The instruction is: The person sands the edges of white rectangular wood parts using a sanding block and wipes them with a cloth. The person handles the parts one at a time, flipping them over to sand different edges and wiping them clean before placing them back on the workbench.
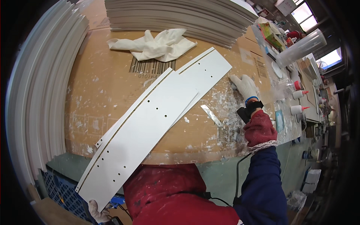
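A long white panel (142, 116) with drilled holes and a groove along one edge slants across my front. Its lower-left end juts past the table edge, where my gloved left hand (98, 213) grips it. Beneath it lies a second white panel (210, 67), its far end and a sliver of its left edge showing. My right hand (245, 87), in a white glove, rests over the putty-smeared cardboard right of the panels. Its fingers are curled; whatever they may hold is hidden. A thin metal strip (212, 115) lies between that hand and the panels.
Cardboard (112, 86) covers the table. A crumpled white cloth (161, 45) lies before a stack of panels (176, 18); another stack (45, 82) stands at left. Red-tipped bottles (298, 109), a clear plastic roll (302, 48) and a blue crate (63, 195) are around.
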The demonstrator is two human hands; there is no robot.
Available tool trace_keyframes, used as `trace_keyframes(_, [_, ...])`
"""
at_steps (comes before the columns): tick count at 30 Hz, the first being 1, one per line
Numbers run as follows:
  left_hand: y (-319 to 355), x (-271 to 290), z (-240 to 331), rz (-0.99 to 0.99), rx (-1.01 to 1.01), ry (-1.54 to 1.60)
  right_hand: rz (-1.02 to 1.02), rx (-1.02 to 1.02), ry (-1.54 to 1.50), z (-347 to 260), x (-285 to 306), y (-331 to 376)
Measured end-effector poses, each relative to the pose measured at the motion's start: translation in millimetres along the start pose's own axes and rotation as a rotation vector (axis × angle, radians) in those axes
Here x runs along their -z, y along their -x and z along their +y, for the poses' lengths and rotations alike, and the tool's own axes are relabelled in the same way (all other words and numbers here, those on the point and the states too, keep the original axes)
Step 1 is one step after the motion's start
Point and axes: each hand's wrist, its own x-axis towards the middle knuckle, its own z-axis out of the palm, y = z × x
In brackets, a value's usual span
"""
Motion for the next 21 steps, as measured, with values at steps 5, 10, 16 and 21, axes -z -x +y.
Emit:
trace_keyframes(5, [0.4, 9.3, 2.4, 0.027, 0.03, -0.075, -0.076, -0.052, -0.093, 1.9, -0.7, 3.0])
trace_keyframes(10, [11.2, -20.1, 8.8, -0.002, 0.021, 0.007, -0.098, -0.035, -0.859, -7.7, -0.1, 27.0])
trace_keyframes(16, [4.4, -15.7, 8.5, -0.047, 0.045, 0.136, -0.324, 0.146, -1.467, -53.2, 10.6, 59.8])
trace_keyframes(21, [1.3, -8.5, 8.2, -0.048, 0.042, 0.075, -0.384, 0.122, -1.533, -83.0, 9.3, 75.3])
